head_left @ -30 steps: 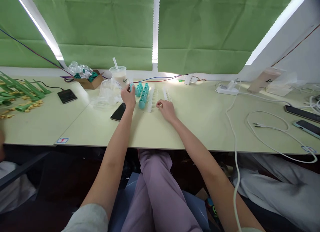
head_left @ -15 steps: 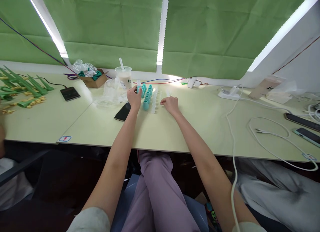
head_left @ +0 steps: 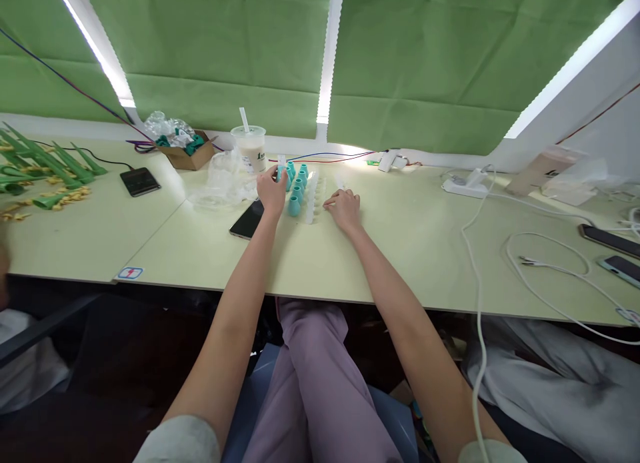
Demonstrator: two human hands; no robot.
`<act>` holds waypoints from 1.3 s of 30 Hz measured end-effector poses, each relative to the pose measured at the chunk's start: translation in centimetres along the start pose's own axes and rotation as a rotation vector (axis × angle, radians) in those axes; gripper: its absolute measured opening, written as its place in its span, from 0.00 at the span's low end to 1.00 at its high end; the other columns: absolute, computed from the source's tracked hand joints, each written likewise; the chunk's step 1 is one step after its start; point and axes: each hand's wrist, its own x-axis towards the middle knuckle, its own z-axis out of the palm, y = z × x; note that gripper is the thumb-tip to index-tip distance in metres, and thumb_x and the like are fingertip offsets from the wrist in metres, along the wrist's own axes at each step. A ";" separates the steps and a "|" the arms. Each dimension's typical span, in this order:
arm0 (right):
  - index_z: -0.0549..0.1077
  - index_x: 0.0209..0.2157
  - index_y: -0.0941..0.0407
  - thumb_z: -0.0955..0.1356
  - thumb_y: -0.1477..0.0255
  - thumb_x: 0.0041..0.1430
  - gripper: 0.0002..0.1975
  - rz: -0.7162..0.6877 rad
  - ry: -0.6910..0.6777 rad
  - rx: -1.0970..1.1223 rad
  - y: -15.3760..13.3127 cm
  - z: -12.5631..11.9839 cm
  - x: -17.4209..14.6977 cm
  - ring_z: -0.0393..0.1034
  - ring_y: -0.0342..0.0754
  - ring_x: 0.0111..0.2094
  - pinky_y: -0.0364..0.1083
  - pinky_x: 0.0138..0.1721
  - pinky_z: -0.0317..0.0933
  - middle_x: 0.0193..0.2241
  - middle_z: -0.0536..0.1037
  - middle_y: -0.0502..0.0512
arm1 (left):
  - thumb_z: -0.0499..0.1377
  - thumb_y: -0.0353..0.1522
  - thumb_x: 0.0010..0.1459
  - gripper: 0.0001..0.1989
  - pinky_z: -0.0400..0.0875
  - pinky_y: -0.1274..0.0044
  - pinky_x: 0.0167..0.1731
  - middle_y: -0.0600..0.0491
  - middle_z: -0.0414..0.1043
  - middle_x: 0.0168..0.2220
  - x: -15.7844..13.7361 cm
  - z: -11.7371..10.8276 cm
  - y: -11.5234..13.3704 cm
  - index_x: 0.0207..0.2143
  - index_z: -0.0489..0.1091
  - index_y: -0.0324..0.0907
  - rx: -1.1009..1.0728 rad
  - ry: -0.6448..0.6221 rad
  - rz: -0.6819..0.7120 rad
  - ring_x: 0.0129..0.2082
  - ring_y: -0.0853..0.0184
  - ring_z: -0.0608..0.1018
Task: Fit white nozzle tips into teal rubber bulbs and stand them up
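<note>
My left hand [head_left: 271, 195] is closed with fingers round a small turquoise piece with a clear top [head_left: 282, 164], at the far end of the group. Beside it, several turquoise vase-shaped pieces [head_left: 295, 206] stand upright in rows on the table. A whitish translucent strip [head_left: 311, 203] lies just right of them, along with a row of small pale pieces [head_left: 321, 191]. My right hand [head_left: 345, 208] rests low at that pale row, thumb and fingertips together; anything between them is too small to make out. A black phone [head_left: 247, 220] lies partly under my left forearm.
Behind my left hand are a crumpled clear bag [head_left: 223, 183], a drink cup with straw [head_left: 253, 146] and a cardboard box [head_left: 187, 158]. Green cone-shaped parts [head_left: 55, 163] lie far left. A white cable [head_left: 475, 276] and power strip [head_left: 465, 188] are on the right.
The view has shifted slightly. Both hands stay at nearly the same places beside the rows, with the left still closed round the turquoise piece.
</note>
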 end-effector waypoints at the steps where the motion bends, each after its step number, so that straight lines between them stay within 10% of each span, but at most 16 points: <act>1: 0.80 0.31 0.53 0.67 0.73 0.57 0.08 -0.001 -0.001 -0.006 0.0 0.0 -0.1 0.62 0.56 0.45 0.54 0.46 0.50 0.40 0.76 0.58 | 0.55 0.37 0.58 0.13 0.62 0.71 0.39 0.48 0.72 0.32 -0.1 0.0 0.1 0.42 0.74 0.41 0.031 0.023 -0.017 0.39 0.60 0.71; 6: 0.80 0.33 0.53 0.66 0.69 0.61 0.10 0.044 0.053 0.025 -0.5 -1.0 -0.1 0.63 0.54 0.46 0.54 0.47 0.51 0.41 0.76 0.57 | 0.56 0.36 0.59 0.14 0.62 0.70 0.42 0.49 0.73 0.33 -0.4 0.1 0.9 0.45 0.73 0.40 0.086 0.028 0.043 0.40 0.60 0.69; 12: 0.67 0.56 0.53 0.64 0.61 0.61 0.23 0.060 0.186 0.599 -1.7 -2.4 0.7 0.69 0.45 0.38 0.46 0.43 0.60 0.47 0.75 0.55 | 0.56 0.37 0.61 0.18 0.60 0.68 0.48 0.46 0.73 0.41 -2.0 0.2 2.8 0.51 0.71 0.41 0.228 -0.151 0.527 0.45 0.58 0.67; 16: 0.71 0.52 0.52 0.66 0.58 0.58 0.22 0.022 0.155 0.775 -2.0 -2.6 0.9 0.71 0.47 0.41 0.44 0.40 0.63 0.45 0.77 0.54 | 0.52 0.39 0.62 0.19 0.60 0.65 0.48 0.44 0.72 0.45 -3.2 0.8 3.7 0.52 0.69 0.43 0.316 -0.298 0.688 0.49 0.55 0.68; 23: 0.78 0.38 0.53 0.69 0.59 0.52 0.15 -0.007 0.298 0.870 -2.6 -3.1 0.5 0.72 0.45 0.37 0.45 0.39 0.63 0.40 0.78 0.54 | 0.50 0.43 0.63 0.19 0.61 0.65 0.45 0.42 0.72 0.44 -3.1 0.6 3.5 0.47 0.70 0.43 0.457 -0.240 0.751 0.48 0.54 0.70; 39: 0.78 0.41 0.51 0.67 0.58 0.55 0.17 0.028 0.559 0.834 -4.6 -3.4 -0.9 0.69 0.45 0.39 0.45 0.41 0.73 0.37 0.73 0.53 | 0.55 0.44 0.60 0.16 0.65 0.71 0.37 0.47 0.72 0.29 -3.2 1.2 4.0 0.28 0.72 0.43 0.352 -0.092 0.579 0.41 0.58 0.72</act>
